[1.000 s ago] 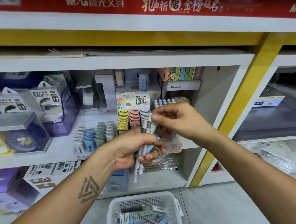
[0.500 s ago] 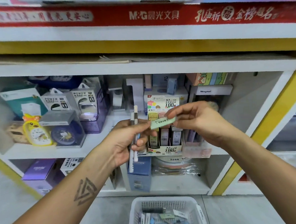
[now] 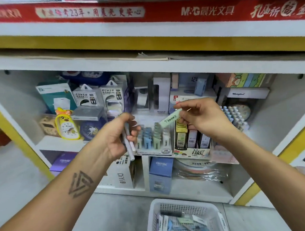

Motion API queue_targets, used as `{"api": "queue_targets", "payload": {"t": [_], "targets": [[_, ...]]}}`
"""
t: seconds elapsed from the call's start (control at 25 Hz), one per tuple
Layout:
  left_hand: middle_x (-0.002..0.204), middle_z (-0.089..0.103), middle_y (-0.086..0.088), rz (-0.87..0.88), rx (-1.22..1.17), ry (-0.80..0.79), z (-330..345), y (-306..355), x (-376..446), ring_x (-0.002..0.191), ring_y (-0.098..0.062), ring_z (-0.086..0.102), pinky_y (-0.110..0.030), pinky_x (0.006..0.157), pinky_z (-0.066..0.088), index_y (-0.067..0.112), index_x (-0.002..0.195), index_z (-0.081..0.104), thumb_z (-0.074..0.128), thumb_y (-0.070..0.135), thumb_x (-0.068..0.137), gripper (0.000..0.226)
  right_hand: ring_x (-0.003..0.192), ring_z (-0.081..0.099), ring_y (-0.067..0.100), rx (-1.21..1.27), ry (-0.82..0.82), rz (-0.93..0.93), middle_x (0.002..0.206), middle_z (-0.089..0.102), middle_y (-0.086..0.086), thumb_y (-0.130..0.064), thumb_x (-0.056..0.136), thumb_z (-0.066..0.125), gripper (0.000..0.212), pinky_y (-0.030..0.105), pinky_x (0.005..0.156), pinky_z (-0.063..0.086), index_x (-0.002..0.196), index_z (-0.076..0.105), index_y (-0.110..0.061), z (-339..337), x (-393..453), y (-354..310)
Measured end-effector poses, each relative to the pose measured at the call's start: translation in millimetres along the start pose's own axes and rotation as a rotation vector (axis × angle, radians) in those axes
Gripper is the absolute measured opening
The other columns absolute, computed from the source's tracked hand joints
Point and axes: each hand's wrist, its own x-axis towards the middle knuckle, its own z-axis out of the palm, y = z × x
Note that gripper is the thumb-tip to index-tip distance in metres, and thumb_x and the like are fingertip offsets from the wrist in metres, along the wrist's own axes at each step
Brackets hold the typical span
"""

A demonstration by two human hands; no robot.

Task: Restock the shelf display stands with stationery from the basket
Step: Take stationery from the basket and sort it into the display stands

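My right hand (image 3: 204,118) pinches a pale green lead case (image 3: 169,118) by its upper end, tilted over the display stand of pastel lead cases (image 3: 152,139) on the middle shelf. My left hand (image 3: 120,135) grips a few white pens (image 3: 129,147) that point down, just left of that stand. To the stand's right is a second stand of boxed leads (image 3: 191,141) marked 100. A white plastic basket (image 3: 154,220) holding several stationery items sits on the floor below.
Power bank boxes (image 3: 97,97), a yellow duck clock (image 3: 66,125) and a boxed clock fill the shelf's left. Correction bottles (image 3: 234,116) stand at the right. Boxes and wrapped goods occupy the lower shelf (image 3: 188,190). Yellow uprights (image 3: 282,152) frame the bay.
The view has shifted left, so the shelf slid right. My right hand drew the green case out of the left hand's bundle and carried it over the pastel stand. The left hand has lowered the pens.
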Motion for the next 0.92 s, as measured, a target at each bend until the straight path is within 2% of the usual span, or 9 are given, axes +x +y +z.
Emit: {"api": "queue_targets", "payload": {"t": [0.08, 0.16, 0.24, 0.32, 0.44, 0.52, 0.68, 0.8, 0.92], "targets": [[0.064, 0.052, -0.012, -0.045, -0.088, -0.01, -10, 6, -1, 0.047, -0.014, 0.042, -0.017, 0.04, 0.033, 0.007, 0.078, 0.045, 0.042, 0.003, 0.088, 0.011, 0.075, 0.067, 0.006, -0.248, -0.041, -0.086, 0.091, 0.07, -0.004, -0.006, 0.092, 0.067, 0.023, 0.022, 0.077, 0.057, 0.106, 0.072, -0.024, 7, 3, -1], [0.072, 0.055, -0.015, -0.064, -0.122, -0.047, -14, 7, -2, 0.05, -0.016, 0.05, -0.02, 0.044, 0.041, 0.004, 0.092, 0.045, 0.037, -0.003, 0.089, 0.011, 0.081, 0.065, 0.004, -0.412, -0.103, -0.146, 0.089, 0.07, -0.009, -0.012, 0.09, 0.07, 0.015, 0.019, 0.08, 0.052, 0.101, 0.074, -0.022, 15, 3, -1], [0.082, 0.06, -0.02, -0.055, -0.112, -0.071, -18, 7, -2, 0.057, -0.02, 0.061, -0.023, 0.05, 0.052, 0.0, 0.11, 0.046, 0.039, -0.005, 0.095, 0.017, 0.082, 0.064, 0.005, -0.459, -0.137, -0.175, 0.089, 0.071, -0.01, -0.014, 0.09, 0.07, 0.013, 0.019, 0.082, 0.049, 0.098, 0.077, -0.021, 23, 3, 0], [0.083, 0.067, -0.02, -0.051, -0.085, -0.077, -20, 7, -2, 0.062, -0.024, 0.069, -0.028, 0.055, 0.058, -0.001, 0.114, 0.05, 0.045, -0.003, 0.098, 0.017, 0.086, 0.065, 0.011, -0.48, -0.058, -0.204, 0.094, 0.073, -0.006, -0.015, 0.091, 0.069, 0.015, 0.025, 0.086, 0.052, 0.104, 0.075, -0.02, 28, 6, 2], [0.082, 0.074, -0.015, -0.061, -0.027, -0.055, -20, 6, -1, 0.068, -0.026, 0.074, -0.036, 0.056, 0.06, 0.002, 0.101, 0.059, 0.052, 0.0, 0.096, 0.009, 0.09, 0.068, 0.024, -0.575, 0.141, -0.263, 0.099, 0.075, 0.0, -0.018, 0.094, 0.065, 0.017, 0.038, 0.085, 0.056, 0.109, 0.072, -0.02, 32, 15, 1], [0.084, 0.074, -0.014, -0.073, -0.001, -0.045, -20, 4, 1, 0.069, -0.026, 0.074, -0.039, 0.059, 0.062, 0.003, 0.097, 0.062, 0.053, 0.002, 0.096, 0.009, 0.088, 0.067, 0.029, -0.647, 0.173, -0.299, 0.097, 0.075, 0.005, -0.015, 0.095, 0.062, 0.015, 0.041, 0.081, 0.056, 0.107, 0.072, -0.017, 40, 28, 0], [0.077, 0.071, -0.02, -0.084, -0.008, -0.026, -23, 3, 6, 0.065, -0.027, 0.073, -0.034, 0.054, 0.059, 0.001, 0.093, 0.061, 0.053, 0.0, 0.096, 0.009, 0.077, 0.063, 0.031, -0.972, -0.032, -0.284, 0.083, 0.068, 0.008, 0.004, 0.087, 0.057, 0.021, 0.036, 0.065, 0.052, 0.091, 0.066, -0.014, 62, 66, 3], [0.069, 0.068, -0.016, -0.088, -0.001, -0.038, -26, 4, 7, 0.063, -0.026, 0.072, -0.034, 0.055, 0.06, 0.003, 0.09, 0.061, 0.052, 0.0, 0.097, 0.012, 0.086, 0.063, 0.031, -1.041, -0.186, -0.208, 0.095, 0.068, 0.009, 0.001, 0.088, 0.06, 0.023, 0.035, 0.07, 0.05, 0.099, 0.069, -0.017, 71, 81, 10], [0.072, 0.07, -0.013, -0.082, 0.037, -0.058, -26, 4, 5, 0.065, -0.026, 0.073, -0.038, 0.059, 0.061, 0.006, 0.093, 0.061, 0.053, 0.001, 0.098, 0.011, 0.093, 0.064, 0.029, -1.016, -0.259, -0.186, 0.101, 0.069, 0.008, -0.009, 0.091, 0.063, 0.014, 0.035, 0.079, 0.052, 0.101, 0.069, -0.017, 74, 81, 19]]}}
